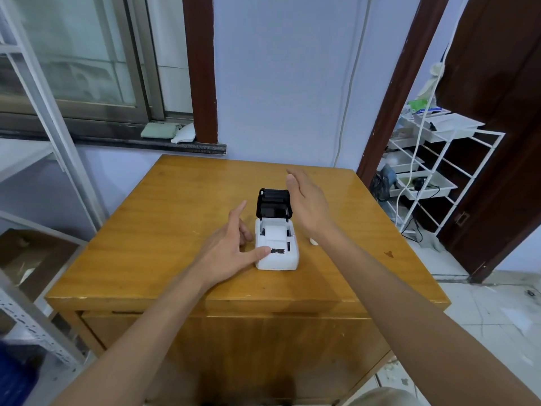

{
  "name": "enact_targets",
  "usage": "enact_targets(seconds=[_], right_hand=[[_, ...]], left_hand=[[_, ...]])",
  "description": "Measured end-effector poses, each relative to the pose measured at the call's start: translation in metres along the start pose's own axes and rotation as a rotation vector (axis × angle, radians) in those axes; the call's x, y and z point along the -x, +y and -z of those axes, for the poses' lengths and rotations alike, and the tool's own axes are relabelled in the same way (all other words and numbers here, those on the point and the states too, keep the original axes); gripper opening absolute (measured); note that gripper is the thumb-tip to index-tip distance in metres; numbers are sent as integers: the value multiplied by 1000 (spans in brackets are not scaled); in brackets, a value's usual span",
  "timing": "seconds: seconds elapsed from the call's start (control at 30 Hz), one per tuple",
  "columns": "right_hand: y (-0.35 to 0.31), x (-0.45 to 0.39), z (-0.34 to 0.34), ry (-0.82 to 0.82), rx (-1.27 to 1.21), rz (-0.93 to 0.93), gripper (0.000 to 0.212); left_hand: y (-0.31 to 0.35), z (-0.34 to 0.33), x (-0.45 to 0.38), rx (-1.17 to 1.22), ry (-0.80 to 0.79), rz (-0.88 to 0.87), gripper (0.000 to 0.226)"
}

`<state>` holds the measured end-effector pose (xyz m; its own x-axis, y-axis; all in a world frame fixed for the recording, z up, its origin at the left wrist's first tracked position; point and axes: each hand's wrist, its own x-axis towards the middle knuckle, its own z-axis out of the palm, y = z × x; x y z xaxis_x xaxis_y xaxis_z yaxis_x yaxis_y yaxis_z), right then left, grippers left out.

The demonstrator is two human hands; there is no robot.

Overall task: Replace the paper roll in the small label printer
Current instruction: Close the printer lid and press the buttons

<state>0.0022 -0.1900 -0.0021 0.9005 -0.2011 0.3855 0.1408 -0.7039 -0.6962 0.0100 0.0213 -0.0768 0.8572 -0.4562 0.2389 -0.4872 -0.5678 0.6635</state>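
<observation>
A small white label printer [278, 259] stands in the middle of the wooden table [164, 230]. Its black lid [273, 202] is tipped up and back. A white paper roll [275, 232] lies in the open bay. My left hand [231, 253] rests against the printer's left side with the thumb on its front top and the fingers spread. My right hand [307, 200] hovers flat and open just right of the raised lid, holding nothing. A small white object [313, 241] lies on the table right of the printer, partly hidden by my right wrist.
The table stands against a pale wall under a window sill [146, 142]. A white wire rack [433, 162] with trays and cables stands to the right, beside a dark door frame. Metal shelving [44, 159] and a cardboard box [32, 259] are on the left.
</observation>
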Motion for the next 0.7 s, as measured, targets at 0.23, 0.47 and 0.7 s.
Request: enact_targets(seconds=[0.23, 0.47, 0.7], right_hand=[[9, 16, -11, 28, -22, 57, 47], [19, 29, -10, 72, 76, 133, 29], [21, 46, -7, 52, 186, 239, 19]], left_hand=[[1, 0, 0, -15, -4, -9, 116], [2, 1, 0, -9, 1, -27, 110], [2, 1, 2, -14, 13, -42, 104]])
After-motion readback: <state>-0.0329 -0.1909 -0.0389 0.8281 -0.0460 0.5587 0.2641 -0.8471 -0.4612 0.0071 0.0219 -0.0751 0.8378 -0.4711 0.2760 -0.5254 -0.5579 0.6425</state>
